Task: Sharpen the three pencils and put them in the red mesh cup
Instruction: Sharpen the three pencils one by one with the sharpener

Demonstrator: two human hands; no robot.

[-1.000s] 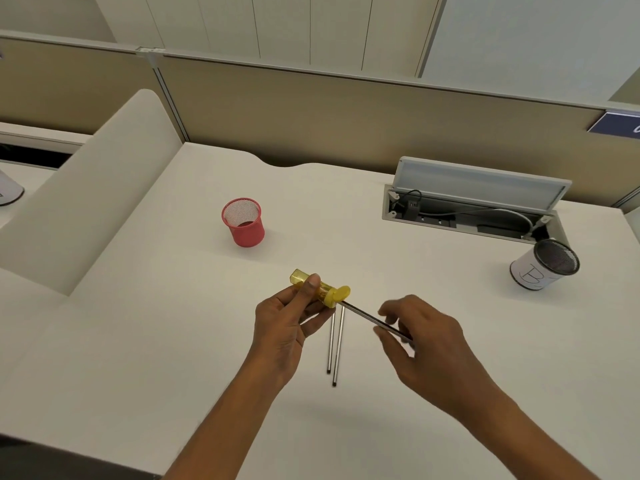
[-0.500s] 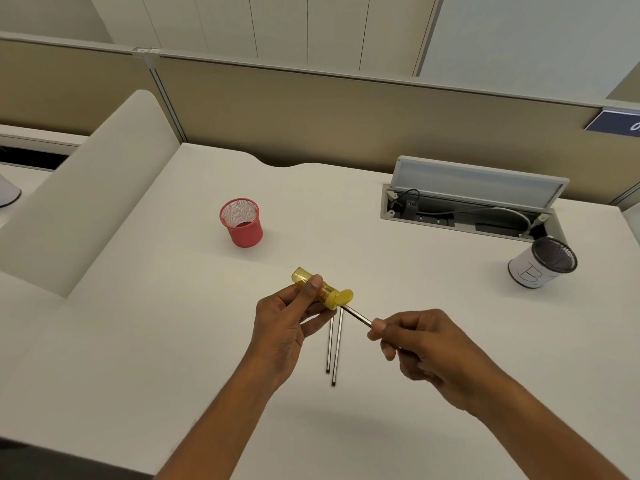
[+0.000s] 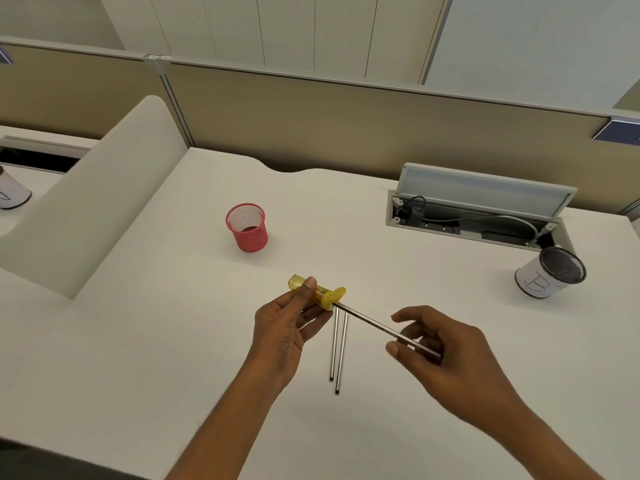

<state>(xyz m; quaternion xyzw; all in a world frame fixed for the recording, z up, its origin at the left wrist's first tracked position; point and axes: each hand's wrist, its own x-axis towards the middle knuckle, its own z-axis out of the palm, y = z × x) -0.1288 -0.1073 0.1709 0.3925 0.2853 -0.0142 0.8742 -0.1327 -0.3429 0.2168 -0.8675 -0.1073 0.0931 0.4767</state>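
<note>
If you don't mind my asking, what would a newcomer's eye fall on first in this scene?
Probably the yellow sharpener that the left hand holds above the middle of the desk, with a pencil in it held by the right hand. Two spare pencils lie below, and the red mesh cup stands farther back on the left.

Item 1: white paper-wrapped cylindrical cup with black mesh rim (image 3: 540, 284), far right. It carries 1 large hand-drawn capital "B" in dark marker on the paper sleeve, facing the camera.

Item 2: second white paper-wrapped cup (image 3: 14, 194), cut by the left edge. It shows part of a dark hand-drawn mark, too incomplete to read.

Item 3: dark blue rectangular plate (image 3: 616, 133) mounted on the tan fabric partition (image 3: 311, 126), upper right. No lettering is legible on the part in view.
</note>
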